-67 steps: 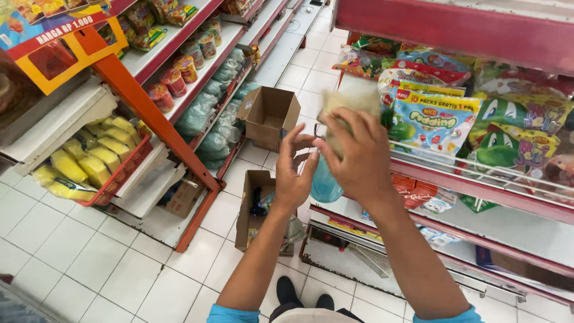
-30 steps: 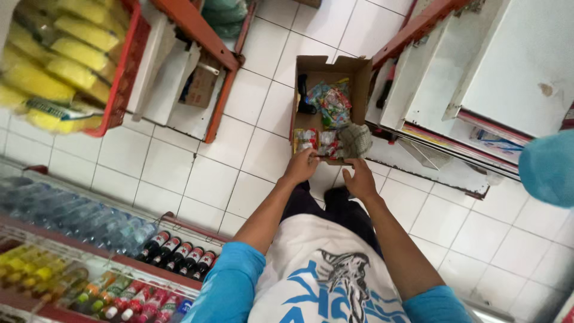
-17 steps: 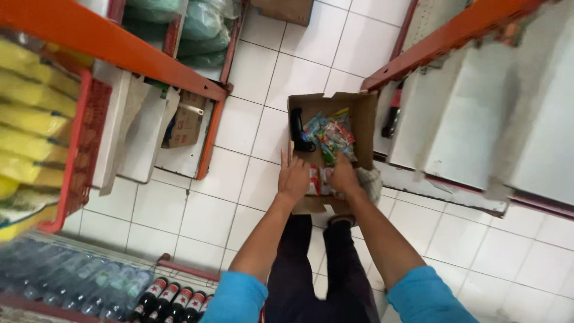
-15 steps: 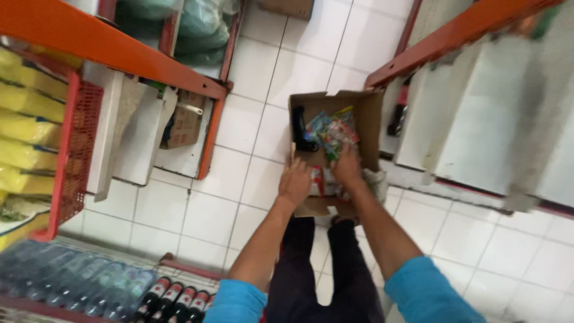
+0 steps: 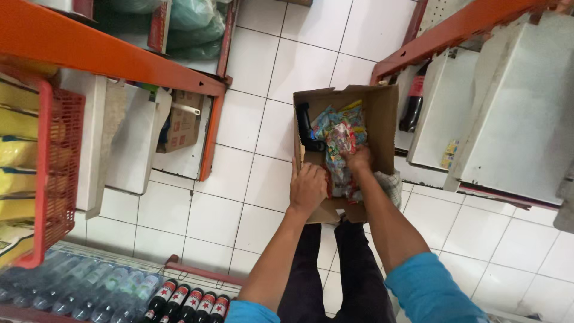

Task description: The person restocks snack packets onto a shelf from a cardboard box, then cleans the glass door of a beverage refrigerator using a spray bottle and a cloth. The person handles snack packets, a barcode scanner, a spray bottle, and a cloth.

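Reaching deeper than a moment ago, the right hand now clutches colourful snack packets inside the cardboard box at frame centre; the left hand rests open on its near edge

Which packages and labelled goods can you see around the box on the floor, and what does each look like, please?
Snack packets: in the open cardboard box, glossy, multicoloured; the right hand grips one, the left hand rests on the box edge.
Dark bottle: right bottom shelf, red label.
Dark bottles: bottom edge, a row with red labels.
Yellow packets: far left, behind a red basket.
Small carton: under the left shelf, brown.
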